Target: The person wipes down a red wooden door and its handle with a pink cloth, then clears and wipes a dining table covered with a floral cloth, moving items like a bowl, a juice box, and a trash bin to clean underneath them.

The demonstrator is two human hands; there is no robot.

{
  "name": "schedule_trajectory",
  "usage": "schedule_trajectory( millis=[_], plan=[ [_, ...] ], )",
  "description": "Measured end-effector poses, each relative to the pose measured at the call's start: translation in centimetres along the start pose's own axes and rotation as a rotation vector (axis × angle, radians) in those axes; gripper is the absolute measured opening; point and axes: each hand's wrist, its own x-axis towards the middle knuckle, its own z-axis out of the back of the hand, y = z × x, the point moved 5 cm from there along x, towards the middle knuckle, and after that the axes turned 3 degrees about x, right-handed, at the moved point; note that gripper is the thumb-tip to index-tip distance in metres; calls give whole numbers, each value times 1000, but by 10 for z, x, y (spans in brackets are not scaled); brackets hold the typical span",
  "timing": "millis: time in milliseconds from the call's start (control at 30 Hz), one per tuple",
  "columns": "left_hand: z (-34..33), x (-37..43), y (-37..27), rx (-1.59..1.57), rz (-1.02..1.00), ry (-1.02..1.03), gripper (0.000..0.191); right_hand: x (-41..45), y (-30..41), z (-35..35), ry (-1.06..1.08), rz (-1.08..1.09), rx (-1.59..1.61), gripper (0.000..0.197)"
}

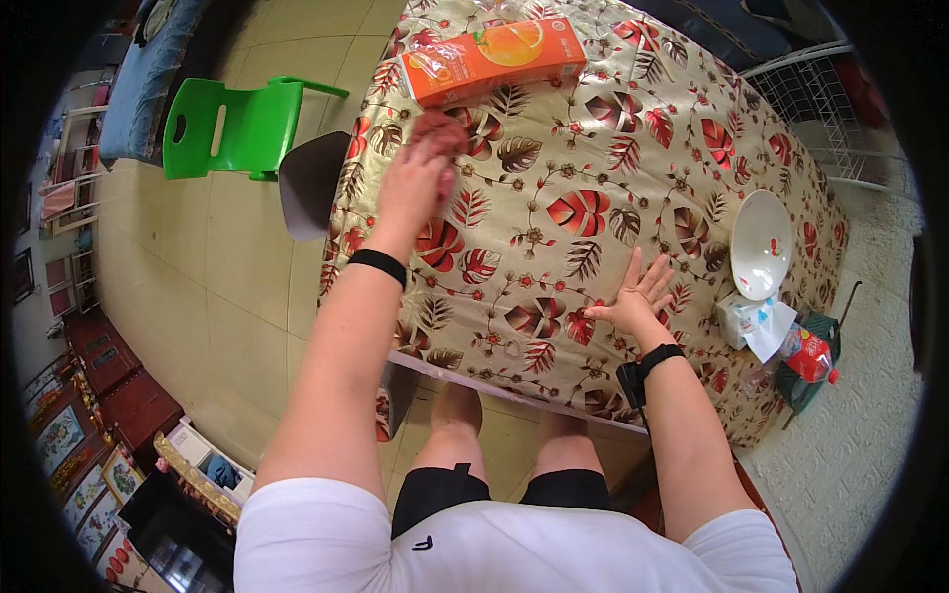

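My left hand (414,181) presses a reddish-pink cloth (442,141) against the leaf-patterned tablecloth (504,244), near the table's left edge. Both hand and cloth look slightly blurred. Just beyond them lies an orange carton (493,63) with a picture of orange fruit, on its side. My right hand (637,296) rests flat on the tablecloth with its fingers spread and holds nothing. To the right of that hand is a white oval dish (761,244) with small red marks. Beside the dish sits a pack of tissues (752,322), one sheet sticking out.
A red-labelled plastic bottle (808,356) lies by a dark green container (819,330) at the right edge. A green plastic chair (230,130) and a dark seat (311,185) stand left of the table. A white wire rack (815,104) is at the far right, near a pale wall (867,296).
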Motion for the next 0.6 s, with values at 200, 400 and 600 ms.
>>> schedule_trajectory(
  millis=[200,400,600],
  plan=[
    [17,-32,130,133,510,228,36,0,9,-3,-9,25,2,154],
    [31,-29,23,77,137,147,37,1,-1,0,-12,-24,-28,155],
    [-3,19,-37,142,75,-15,35,2,6,-6,-21,27,0,155]
  ],
)
